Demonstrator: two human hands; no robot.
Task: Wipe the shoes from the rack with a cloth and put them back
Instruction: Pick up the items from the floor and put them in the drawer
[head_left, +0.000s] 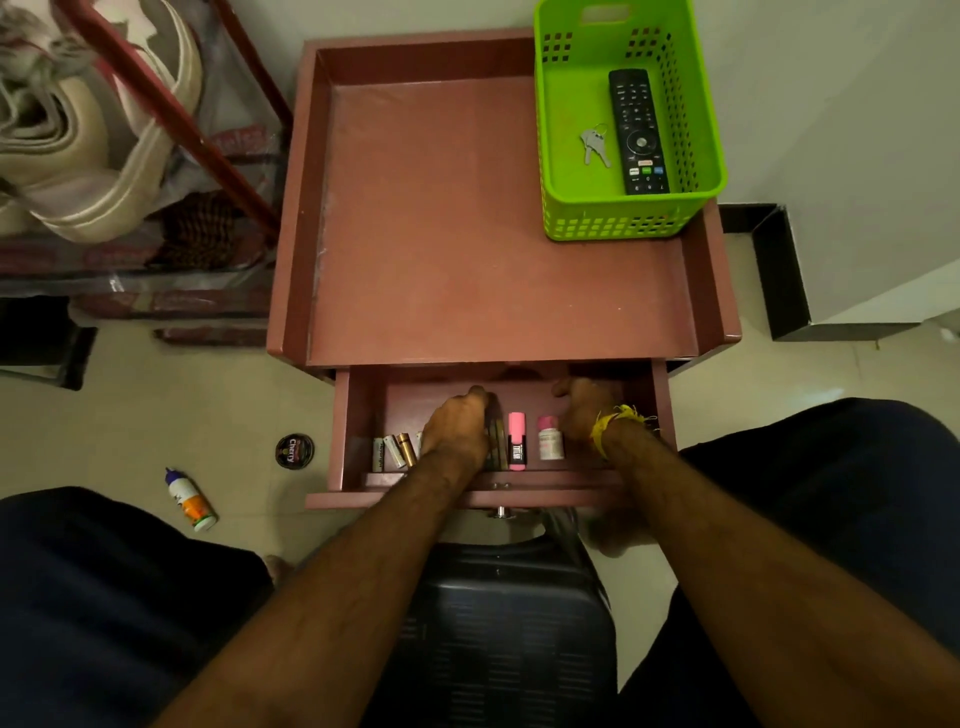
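A person's two forearms reach from near into an open drawer (343, 431) of a reddish-brown side table (498, 223). The left hand (460, 426) lies knuckles-up with fingers curled down onto a dark flat object; whether it grips it I cannot tell. The right hand (584, 410), a yellow thread at its wrist, is curled deeper in the drawer, its hold hidden. Between them stand a pink highlighter (517, 441) and a small bottle (549, 439); batteries (392, 452) lie left. A polish tin (294, 450) sits on the floor left. No shoes or cloth are identifiable. At the far right stands a green basket (571, 208).

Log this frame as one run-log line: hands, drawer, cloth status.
left hand: in open drawer, on dark item | right hand: in drawer, grip unclear | cloth: not visible | shoes: none in hand | polish tin: on floor
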